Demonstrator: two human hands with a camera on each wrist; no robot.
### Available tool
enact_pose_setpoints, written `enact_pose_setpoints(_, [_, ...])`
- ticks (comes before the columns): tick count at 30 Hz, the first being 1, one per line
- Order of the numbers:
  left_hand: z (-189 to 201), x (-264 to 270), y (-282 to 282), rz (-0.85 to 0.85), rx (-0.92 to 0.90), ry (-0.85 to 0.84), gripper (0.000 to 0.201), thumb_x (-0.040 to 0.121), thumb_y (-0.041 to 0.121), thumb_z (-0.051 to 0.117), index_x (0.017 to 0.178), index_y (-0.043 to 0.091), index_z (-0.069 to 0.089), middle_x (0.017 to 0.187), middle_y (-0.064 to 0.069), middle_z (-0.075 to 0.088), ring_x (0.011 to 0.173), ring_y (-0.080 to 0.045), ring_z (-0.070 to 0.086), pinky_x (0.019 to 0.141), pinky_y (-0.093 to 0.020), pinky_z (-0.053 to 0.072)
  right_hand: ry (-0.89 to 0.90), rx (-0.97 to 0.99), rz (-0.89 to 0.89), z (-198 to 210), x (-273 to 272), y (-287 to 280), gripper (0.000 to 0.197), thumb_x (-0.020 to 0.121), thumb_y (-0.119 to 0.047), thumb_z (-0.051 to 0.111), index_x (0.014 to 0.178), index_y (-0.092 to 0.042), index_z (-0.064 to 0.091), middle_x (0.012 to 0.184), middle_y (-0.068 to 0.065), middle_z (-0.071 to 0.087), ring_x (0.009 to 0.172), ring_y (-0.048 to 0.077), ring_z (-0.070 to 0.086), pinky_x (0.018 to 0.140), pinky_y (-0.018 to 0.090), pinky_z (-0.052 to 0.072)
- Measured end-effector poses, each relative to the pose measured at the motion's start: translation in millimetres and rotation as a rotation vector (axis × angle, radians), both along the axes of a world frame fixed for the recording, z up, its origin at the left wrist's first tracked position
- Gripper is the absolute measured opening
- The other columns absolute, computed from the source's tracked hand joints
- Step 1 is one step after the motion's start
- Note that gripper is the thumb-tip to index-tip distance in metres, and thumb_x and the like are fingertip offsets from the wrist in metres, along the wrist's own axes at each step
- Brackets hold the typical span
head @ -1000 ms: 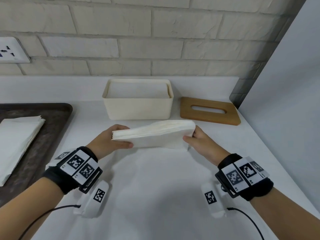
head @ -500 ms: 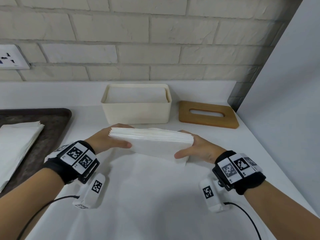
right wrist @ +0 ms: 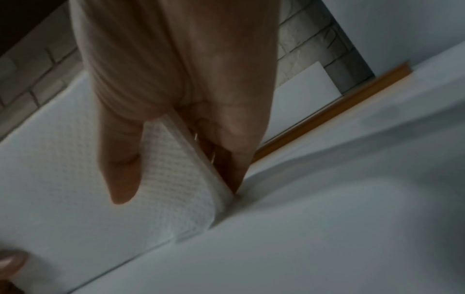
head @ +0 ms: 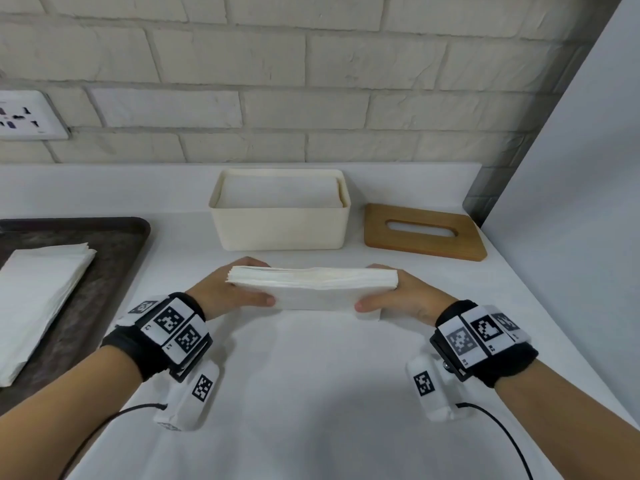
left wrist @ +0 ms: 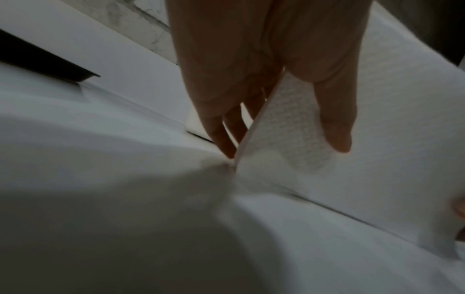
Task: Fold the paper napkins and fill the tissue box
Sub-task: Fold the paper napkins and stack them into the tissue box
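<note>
a folded napkin stack (head: 311, 289) is held on edge on the white counter (head: 311, 393), just in front of the tissue box (head: 280, 226); its left end is gripped by the left hand (head: 225, 292), thumb in front, fingers behind. its right end is gripped likewise by the right hand (head: 405, 299); the wooden lid (head: 424, 233) lies right of the box.

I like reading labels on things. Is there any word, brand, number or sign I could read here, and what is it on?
No readable words or brand anywhere.
Left wrist band: black-and-white square code patterns, with tiny characters beside them, too small to read.
Right wrist band: the same patterns and tiny marks, unreadable.
Wall socket: only plug holes, no text legible.
Tissue box, wooden lid, napkin stack: unmarked.
</note>
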State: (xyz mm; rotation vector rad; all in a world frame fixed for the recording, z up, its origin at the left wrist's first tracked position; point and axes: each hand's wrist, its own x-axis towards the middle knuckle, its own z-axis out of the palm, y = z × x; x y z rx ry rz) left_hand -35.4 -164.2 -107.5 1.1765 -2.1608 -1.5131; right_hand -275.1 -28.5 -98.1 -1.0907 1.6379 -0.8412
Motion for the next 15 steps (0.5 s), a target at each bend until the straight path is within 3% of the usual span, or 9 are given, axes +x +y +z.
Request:
enact_pose_setpoints(3, [5.0,-1.5,-5.2,-0.032,-0.039,-0.1,0.018,0.074,0.012,0.076,0.088,0.014,0.065,0.077,0.015,0.07,0.077,-0.004,0.059,0.075,-0.017,0.049,0.059,-0.013,-0.036,5.9,0.4,-2.5,0.034,0.082,-0.002,0.067,0.114,-0.009,0.061,0.11,0.005,0.066,0.103,0.017,0.059,0.094,0.027,0.043])
enact_pose_setpoints(5, [17.3,-2.3,-12.1,0.041,0.003,-0.046,0.026,0.077,0.02,0.074,0.101,0.013,0.066,0.103,0.0,0.071,0.094,-0.013,0.063,0.092,-0.035,0.05,-0.005,-0.067,-0.093,18.1,-0.5,-9.4,0.034,0.084,-0.007,0.065,0.118,-0.011,0.06,0.119,0.007,0.064,0.107,0.019,0.061,0.098,0.03,0.045])
enact_pose_setpoints(7, [38.2,-4.8,-15.6,0.15,0.143,0.126,0.021,0.084,0.015,0.066,0.105,0.016,0.062,0.109,-0.004,0.067,0.097,-0.018,0.063,0.086,-0.038,0.057,-0.133,-0.126,-0.156,34.6,-1.1,-22.0,0.032,0.087,-0.012,0.062,0.118,-0.017,0.057,0.122,0.005,0.063,0.102,0.017,0.062,0.088,0.032,0.052])
enact_pose_setpoints(10, [73.5,-12.8,-28.7,0.22,0.222,0.363,0.03,0.09,0.013,0.056,0.119,0.017,0.051,0.109,0.003,0.064,0.096,-0.014,0.063,0.066,-0.028,0.061,-0.295,-0.154,-0.165,63.8,1.8,-48.8,0.031,0.092,-0.016,0.054,0.123,-0.017,0.05,0.107,0.003,0.063,0.087,0.02,0.063,0.066,0.034,0.059])
enact_pose_setpoints(12, [93.2,-20.3,-41.6,0.263,0.191,0.414,0.035,0.09,0.013,0.056,0.125,0.013,0.048,0.112,0.001,0.062,0.093,-0.013,0.062,0.063,-0.025,0.061,-0.305,-0.175,-0.136,82.3,5.8,-70.1,0.028,0.094,-0.01,0.05,0.122,-0.011,0.048,0.096,0.007,0.062,0.074,0.024,0.063,0.056,0.03,0.058])
enact_pose_setpoints(15, [109.3,-30.2,-66.1,0.386,0.183,0.413,0.043,0.088,0.006,0.059,0.127,-0.004,0.045,0.127,-0.013,0.056,0.093,-0.02,0.062,0.059,-0.022,0.059,-0.264,-0.199,-0.224,99.6,9.4,-104.4,0.035,0.093,-0.002,0.05,0.127,-0.002,0.045,0.095,0.01,0.06,0.068,0.026,0.06,0.049,0.024,0.057])
